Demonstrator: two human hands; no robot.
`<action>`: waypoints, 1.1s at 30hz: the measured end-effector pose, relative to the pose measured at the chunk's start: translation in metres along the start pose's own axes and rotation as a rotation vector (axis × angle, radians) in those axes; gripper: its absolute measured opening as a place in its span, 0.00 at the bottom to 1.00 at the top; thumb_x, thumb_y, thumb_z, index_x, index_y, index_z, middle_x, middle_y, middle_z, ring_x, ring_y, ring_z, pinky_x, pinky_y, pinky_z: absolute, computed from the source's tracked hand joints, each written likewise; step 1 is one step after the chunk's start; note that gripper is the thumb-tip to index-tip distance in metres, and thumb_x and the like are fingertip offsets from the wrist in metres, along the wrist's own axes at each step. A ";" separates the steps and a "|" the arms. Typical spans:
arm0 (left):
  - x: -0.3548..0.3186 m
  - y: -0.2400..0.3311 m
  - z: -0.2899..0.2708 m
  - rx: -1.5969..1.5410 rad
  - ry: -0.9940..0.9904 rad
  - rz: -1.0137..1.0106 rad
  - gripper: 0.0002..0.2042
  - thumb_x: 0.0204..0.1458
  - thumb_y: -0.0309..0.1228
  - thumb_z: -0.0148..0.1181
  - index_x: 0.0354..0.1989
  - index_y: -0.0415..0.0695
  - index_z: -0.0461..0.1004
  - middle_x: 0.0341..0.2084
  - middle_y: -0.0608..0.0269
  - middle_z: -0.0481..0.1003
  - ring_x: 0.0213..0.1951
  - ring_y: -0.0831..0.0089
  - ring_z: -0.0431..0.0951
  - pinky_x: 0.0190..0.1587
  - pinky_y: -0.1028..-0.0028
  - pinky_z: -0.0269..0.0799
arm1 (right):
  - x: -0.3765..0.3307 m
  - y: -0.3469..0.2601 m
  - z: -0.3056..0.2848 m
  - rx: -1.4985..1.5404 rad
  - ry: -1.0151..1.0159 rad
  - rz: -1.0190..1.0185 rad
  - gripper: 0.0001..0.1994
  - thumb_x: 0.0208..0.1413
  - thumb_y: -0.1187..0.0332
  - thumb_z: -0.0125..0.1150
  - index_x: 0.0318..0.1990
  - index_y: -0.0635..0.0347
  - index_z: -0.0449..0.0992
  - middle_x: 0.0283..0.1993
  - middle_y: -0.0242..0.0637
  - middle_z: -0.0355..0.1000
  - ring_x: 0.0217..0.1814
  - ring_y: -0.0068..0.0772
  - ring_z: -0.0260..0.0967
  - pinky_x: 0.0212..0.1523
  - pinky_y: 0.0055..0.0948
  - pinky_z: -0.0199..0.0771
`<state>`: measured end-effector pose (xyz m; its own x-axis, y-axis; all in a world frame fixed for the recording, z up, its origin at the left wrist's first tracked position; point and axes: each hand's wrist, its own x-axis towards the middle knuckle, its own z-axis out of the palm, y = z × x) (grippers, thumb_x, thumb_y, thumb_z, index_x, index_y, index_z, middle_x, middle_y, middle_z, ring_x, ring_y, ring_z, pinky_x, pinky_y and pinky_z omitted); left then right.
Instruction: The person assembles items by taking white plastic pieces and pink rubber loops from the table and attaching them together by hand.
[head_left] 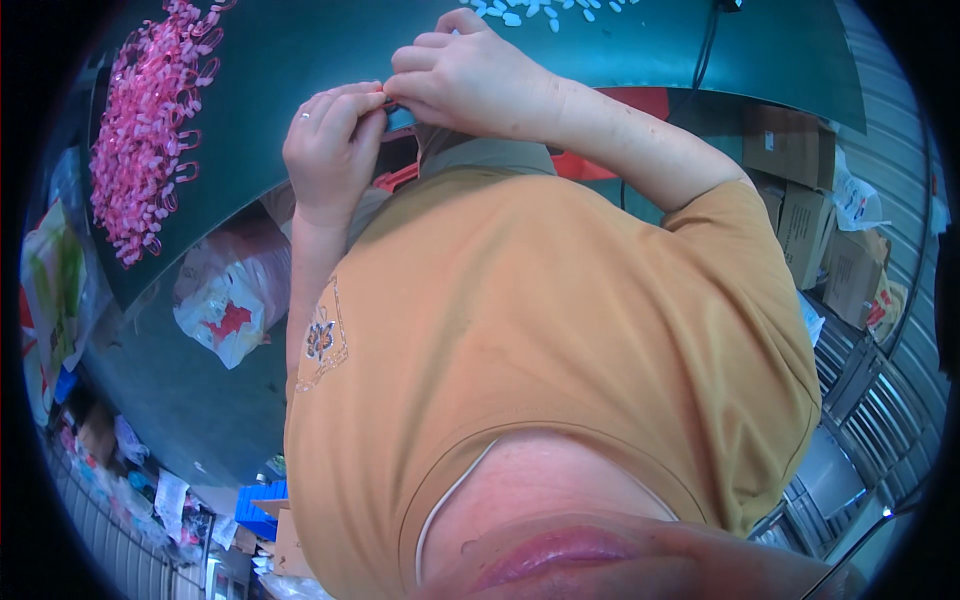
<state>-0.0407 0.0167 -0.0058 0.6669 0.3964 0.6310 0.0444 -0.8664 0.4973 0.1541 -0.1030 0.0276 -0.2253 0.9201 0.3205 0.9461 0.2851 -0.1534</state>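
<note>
My left hand [335, 150], a ring on one finger, and my right hand [470, 75] meet fingertip to fingertip at the near edge of the teal table [300, 50]. Between the fingertips both pinch a small dark-bluish piece [397, 110], mostly hidden by the fingers. A long heap of pink plastic clips [150, 120] lies on the table to the left of my hands. Several small white pieces [530, 12] are scattered on the table beyond my right hand. My orange shirt [560, 330] fills the middle of the view.
Under the table on the left sits a white plastic bag with red print [230, 300]. Cardboard boxes [800, 170] are stacked at the right, above a metal rack [860, 400]. Blue bins [262, 505] and clutter lie on the floor at lower left. A black cable [708, 45] crosses the table.
</note>
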 end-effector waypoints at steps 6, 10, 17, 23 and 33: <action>0.000 0.001 -0.003 -0.014 -0.014 -0.017 0.08 0.51 0.19 0.73 0.37 0.44 0.82 0.37 0.63 0.87 0.41 0.63 0.88 0.47 0.66 0.82 | -0.004 -0.009 0.005 -0.058 0.088 -0.021 0.09 0.58 0.64 0.72 0.45 0.43 0.81 0.37 0.22 0.72 0.44 0.27 0.76 0.60 0.43 0.69; 0.001 0.004 -0.009 -0.040 -0.041 -0.088 0.07 0.53 0.20 0.72 0.37 0.45 0.82 0.38 0.62 0.87 0.42 0.63 0.88 0.47 0.66 0.82 | -0.007 -0.001 0.002 0.038 0.113 0.015 0.12 0.61 0.63 0.72 0.51 0.45 0.82 0.40 0.25 0.76 0.47 0.30 0.78 0.60 0.43 0.70; 0.028 -0.055 -0.083 0.305 0.060 -0.268 0.06 0.62 0.24 0.67 0.45 0.47 0.85 0.42 0.62 0.87 0.45 0.62 0.88 0.49 0.64 0.81 | 0.005 0.076 -0.040 -0.009 0.178 0.292 0.08 0.65 0.65 0.65 0.47 0.52 0.86 0.46 0.39 0.80 0.50 0.46 0.79 0.53 0.49 0.72; 0.021 -0.096 -0.113 0.616 0.022 -0.271 0.18 0.63 0.23 0.58 0.57 0.53 0.86 0.62 0.55 0.82 0.55 0.54 0.85 0.58 0.57 0.79 | 0.032 0.101 -0.026 -0.052 0.041 0.373 0.10 0.65 0.62 0.64 0.48 0.52 0.87 0.46 0.42 0.80 0.52 0.50 0.80 0.52 0.51 0.74; 0.025 -0.063 -0.066 0.341 0.175 -0.026 0.11 0.60 0.25 0.69 0.50 0.48 0.87 0.55 0.59 0.85 0.53 0.60 0.85 0.60 0.61 0.76 | 0.033 0.095 -0.039 0.293 0.283 0.476 0.10 0.64 0.62 0.68 0.45 0.55 0.87 0.41 0.45 0.81 0.48 0.48 0.82 0.47 0.43 0.79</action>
<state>-0.0757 0.1012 0.0182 0.5261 0.4402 0.7277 0.3243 -0.8948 0.3068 0.2458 -0.0555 0.0598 0.3135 0.8692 0.3825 0.8154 -0.0400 -0.5775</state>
